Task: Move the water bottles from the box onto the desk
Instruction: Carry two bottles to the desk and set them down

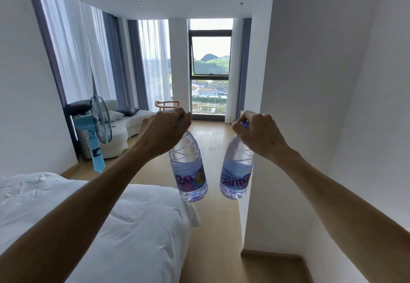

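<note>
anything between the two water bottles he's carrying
Nothing. In the head view the left bottle and right bottle hang apart, with only bare wooden floor showing through the gap.

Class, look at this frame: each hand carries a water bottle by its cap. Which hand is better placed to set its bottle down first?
Neither clearly. The left hand and right hand hang level, each gripping a bottle by the cap: left bottle, right bottle. No desk or box is in view, so no side is visibly nearer.

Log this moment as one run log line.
left hand: holds bottle by cap | right hand: same, second bottle | desk: unseen
</note>
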### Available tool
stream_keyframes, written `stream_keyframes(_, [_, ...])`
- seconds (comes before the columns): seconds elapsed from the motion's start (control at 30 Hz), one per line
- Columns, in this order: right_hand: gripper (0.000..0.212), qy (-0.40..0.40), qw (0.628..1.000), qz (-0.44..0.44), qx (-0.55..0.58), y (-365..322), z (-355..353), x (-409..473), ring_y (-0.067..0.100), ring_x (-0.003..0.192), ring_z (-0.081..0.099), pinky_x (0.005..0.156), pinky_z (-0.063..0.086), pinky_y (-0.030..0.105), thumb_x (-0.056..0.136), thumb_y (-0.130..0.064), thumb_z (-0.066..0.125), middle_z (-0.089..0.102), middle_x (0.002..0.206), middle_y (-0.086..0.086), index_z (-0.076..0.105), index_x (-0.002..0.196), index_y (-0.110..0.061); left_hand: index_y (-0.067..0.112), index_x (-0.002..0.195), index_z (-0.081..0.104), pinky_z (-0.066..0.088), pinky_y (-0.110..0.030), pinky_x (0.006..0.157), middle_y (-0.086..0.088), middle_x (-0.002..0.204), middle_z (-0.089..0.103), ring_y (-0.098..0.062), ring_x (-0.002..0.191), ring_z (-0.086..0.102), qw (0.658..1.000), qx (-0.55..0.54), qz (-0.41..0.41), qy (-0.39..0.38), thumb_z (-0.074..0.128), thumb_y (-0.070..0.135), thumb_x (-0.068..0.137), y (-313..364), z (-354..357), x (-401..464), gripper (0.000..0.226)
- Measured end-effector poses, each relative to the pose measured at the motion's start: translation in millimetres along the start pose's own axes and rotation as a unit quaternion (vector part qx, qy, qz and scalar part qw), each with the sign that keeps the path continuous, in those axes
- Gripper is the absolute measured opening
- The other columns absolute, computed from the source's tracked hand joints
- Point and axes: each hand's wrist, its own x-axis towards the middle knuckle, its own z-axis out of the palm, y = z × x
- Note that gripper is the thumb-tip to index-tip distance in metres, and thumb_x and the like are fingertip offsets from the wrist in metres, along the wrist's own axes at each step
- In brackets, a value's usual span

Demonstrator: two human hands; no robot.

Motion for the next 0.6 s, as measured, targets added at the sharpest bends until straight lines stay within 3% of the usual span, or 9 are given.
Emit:
stream_keyframes(0.1, [0.021, -0.004, 1.0, -0.005, 0.002, 26.8, 35.6, 47.7, 0.017, 0.064, 0.058, 0.063, 0.046, 0.023, 0.094, -0.028, 0.054, 0.059, 0.071, 0.001, 0.059, 0.084, -0.011, 0.013, 0.083, 0.058, 0.05, -0.029, 0.053, 0.001, 0.065, 0.061, -0.011, 0.05, 0.056, 1.0, 0.002, -0.007, 0.003, 0.028, 0.048, 0.097, -31.3, 40.5, 35.1, 0.048])
stream_keyframes(0.23, [0.024, -0.009, 1.0, -0.011, 0.002, 64.0, 91.1, 112.6, 0.02, 0.067, 0.062, 0.067, 0.053, 0.028, 0.094, -0.029, 0.055, 0.063, 0.074, 0.004, 0.062, 0.086, -0.008, 0.018, 0.081, 0.053, 0.049, -0.03, 0.054, 0.005, 0.061, 0.055, -0.008, 0.049, 0.052, 1.0, -0.002, -0.011, 0.002, 0.035, 0.039, 0.102, -82.2, 97.4, 82.7, 0.035])
stream_keyframes(0.43, [0.022, -0.03, 0.999, -0.01, -0.007, 117.3, 166.4, 214.9, 0.014, 0.064, 0.057, 0.055, 0.038, 0.016, 0.094, -0.027, 0.056, 0.058, 0.073, -0.001, 0.063, 0.09, -0.006, 0.02, 0.076, 0.049, 0.04, -0.024, 0.049, 0.012, 0.055, 0.045, -0.006, 0.046, 0.048, 1.0, -0.024, 0.001, -0.005, 0.038, 0.036, 0.102, -164.4, 181.7, 161.2, 0.032])
stream_keyframes(0.6, [0.026, -0.006, 1.0, 0.001, -0.002, 165.6, 218.1, 294.0, 0.016, 0.067, 0.06, 0.056, 0.042, 0.016, 0.096, -0.03, 0.054, 0.062, 0.079, 0.001, 0.064, 0.095, -0.006, 0.02, 0.076, 0.048, 0.038, -0.024, 0.051, 0.011, 0.057, 0.046, -0.008, 0.049, 0.05, 1.0, -0.005, -0.01, -0.009, 0.038, 0.037, 0.101, -223.5, 246.7, 231.5, 0.033])
